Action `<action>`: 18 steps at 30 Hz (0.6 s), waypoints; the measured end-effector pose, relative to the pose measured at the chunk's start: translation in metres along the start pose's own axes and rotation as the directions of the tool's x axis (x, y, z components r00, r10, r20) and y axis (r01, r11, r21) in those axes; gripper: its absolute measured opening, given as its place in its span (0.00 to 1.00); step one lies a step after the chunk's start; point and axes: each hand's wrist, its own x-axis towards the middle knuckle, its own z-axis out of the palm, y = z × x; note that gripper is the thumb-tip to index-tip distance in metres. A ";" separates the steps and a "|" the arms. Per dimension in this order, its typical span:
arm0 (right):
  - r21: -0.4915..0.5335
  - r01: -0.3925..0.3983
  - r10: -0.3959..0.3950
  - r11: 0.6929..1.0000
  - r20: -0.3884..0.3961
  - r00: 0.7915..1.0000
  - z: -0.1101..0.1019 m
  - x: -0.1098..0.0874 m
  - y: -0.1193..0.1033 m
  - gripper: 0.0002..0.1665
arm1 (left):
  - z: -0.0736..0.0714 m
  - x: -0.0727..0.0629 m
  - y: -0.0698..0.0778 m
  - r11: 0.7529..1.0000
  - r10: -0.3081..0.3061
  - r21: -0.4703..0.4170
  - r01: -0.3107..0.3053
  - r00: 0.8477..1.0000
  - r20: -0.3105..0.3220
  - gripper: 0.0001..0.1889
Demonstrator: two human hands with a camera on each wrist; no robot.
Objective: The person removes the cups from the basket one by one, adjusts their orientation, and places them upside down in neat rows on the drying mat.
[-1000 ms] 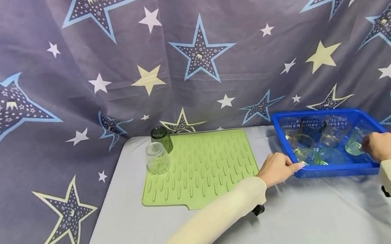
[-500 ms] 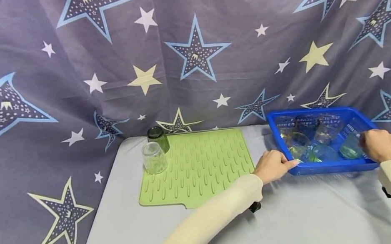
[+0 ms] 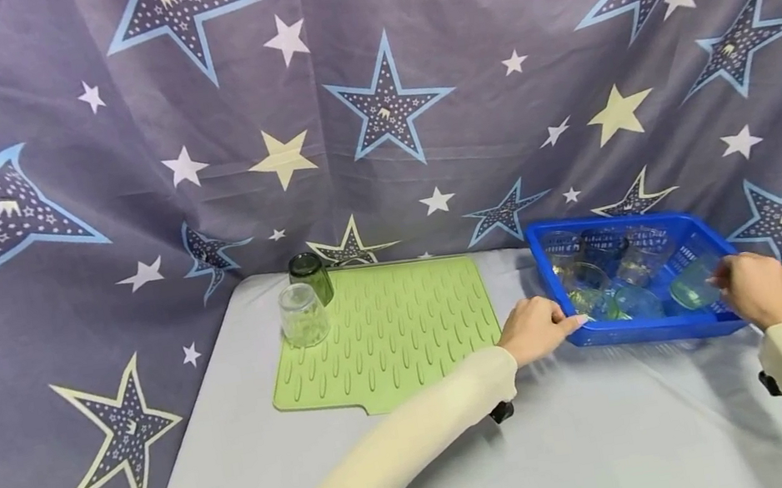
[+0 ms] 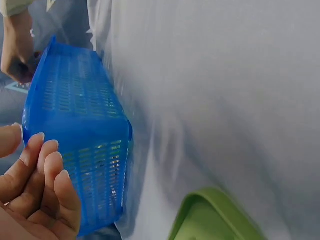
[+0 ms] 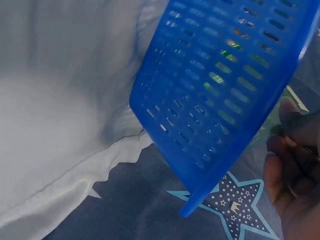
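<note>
- Standing on green mat (image 3: 403, 326), left of centre: clear glass (image 3: 304, 316), dark glass (image 3: 314, 279).
- Pinching blue basket (image 3: 658, 330) by near left corner, right of centre, with left hand (image 3: 536, 330).
- Pinching greenish glass (image 3: 689, 288), inside basket at right, with right hand (image 3: 764, 291).
- Probably at grasp stage; next, lift cautiously past rim, avoiding other glasses (image 3: 638, 303).

Head view high, facing forward-down over table (image 3: 616, 430); wrist views close, both sharing blue basket (image 4: 75, 127)

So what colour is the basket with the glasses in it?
The basket is bright blue. The head view shows it best, with the glasses inside.
</note>
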 end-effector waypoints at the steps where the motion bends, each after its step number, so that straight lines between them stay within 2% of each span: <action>1: 0.009 -0.008 0.008 1.000 -0.007 1.000 -0.001 -0.001 -0.001 0.06 | -0.001 0.000 -0.001 1.000 0.006 0.006 -0.006 1.000 -0.008 0.29; 7: 0.051 -0.050 0.052 0.997 -0.030 0.998 -0.004 -0.005 -0.005 0.11 | -0.012 -0.002 -0.012 1.000 0.011 -0.007 -0.012 0.999 -0.038 0.19; 18: 0.087 -0.128 0.133 0.988 -0.060 0.989 -0.008 -0.010 -0.019 0.15 | -0.031 -0.008 -0.033 0.999 -0.016 -0.029 0.014 0.999 -0.044 0.16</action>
